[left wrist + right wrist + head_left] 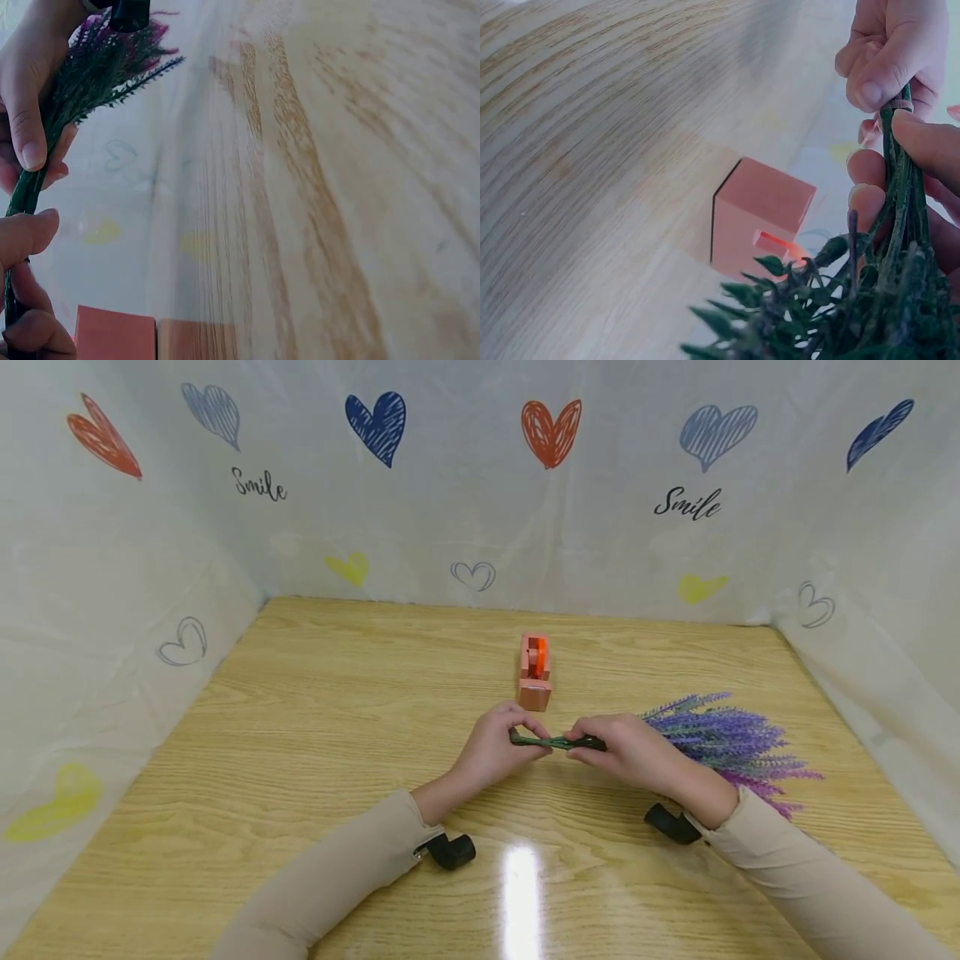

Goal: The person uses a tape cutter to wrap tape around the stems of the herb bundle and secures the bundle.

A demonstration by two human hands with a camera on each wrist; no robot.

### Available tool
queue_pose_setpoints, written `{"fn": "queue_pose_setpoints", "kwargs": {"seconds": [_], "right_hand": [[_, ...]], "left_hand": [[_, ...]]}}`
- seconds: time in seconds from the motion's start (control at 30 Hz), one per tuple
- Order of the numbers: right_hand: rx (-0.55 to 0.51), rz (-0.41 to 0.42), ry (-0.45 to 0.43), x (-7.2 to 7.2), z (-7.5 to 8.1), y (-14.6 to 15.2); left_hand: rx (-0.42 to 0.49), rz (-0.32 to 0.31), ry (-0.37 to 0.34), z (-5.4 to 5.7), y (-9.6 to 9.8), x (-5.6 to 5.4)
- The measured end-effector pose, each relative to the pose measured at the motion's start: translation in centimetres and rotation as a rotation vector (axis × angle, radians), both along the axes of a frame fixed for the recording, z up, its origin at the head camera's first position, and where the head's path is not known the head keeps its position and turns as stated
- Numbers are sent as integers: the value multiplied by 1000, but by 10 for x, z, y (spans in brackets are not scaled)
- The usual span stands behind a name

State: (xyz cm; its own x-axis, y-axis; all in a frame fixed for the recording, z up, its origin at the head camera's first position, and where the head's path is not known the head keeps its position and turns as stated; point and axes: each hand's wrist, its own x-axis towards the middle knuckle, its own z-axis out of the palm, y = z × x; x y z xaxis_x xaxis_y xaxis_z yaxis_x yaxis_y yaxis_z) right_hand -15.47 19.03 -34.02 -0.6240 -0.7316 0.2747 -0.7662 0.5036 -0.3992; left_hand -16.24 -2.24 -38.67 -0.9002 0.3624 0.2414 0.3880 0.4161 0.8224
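Note:
A bunch of artificial lavender (723, 739), with purple and magenta flower heads, is held level above the table, its heads pointing right. My left hand (498, 747) pinches the green stems (553, 742) near their cut ends. Just to the right, my right hand (637, 750) grips the same stems between thumb and fingers, closer to the flowers. In the right wrist view a narrow pale brown band (901, 105) circles the stems between the two hands; its material is unclear. Beyond the hands stands a pink tape dispenser (535, 693) holding an orange roll (541, 656).
The wood-grain table (337, 710) reaches back to a whitish curtain (465, 510) printed with hearts and "Smile". Black wrist mounts (452, 852) jut from both cuffs. A bright light reflection (521, 893) lies on the table's front part.

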Motion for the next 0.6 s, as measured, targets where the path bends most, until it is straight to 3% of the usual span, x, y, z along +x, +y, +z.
{"fn": "queue_pose_setpoints", "kwargs": {"seconds": [0.1, 0.27, 0.47, 0.53, 0.6], "right_hand": [[5, -11, -7, -1, 0, 0], [3, -27, -32, -2, 1, 1], [4, -33, -30, -5, 1, 0], [8, -32, -32, -6, 1, 1], [17, -33, -34, -6, 0, 2]], "left_hand": [[2, 29, 24, -1, 1, -1], [8, 19, 80, 0, 3, 1], [-97, -15, 159, 1, 4, 0], [-109, -40, 124, 1, 2, -1], [-84, -81, 43, 3, -1, -3]]}}
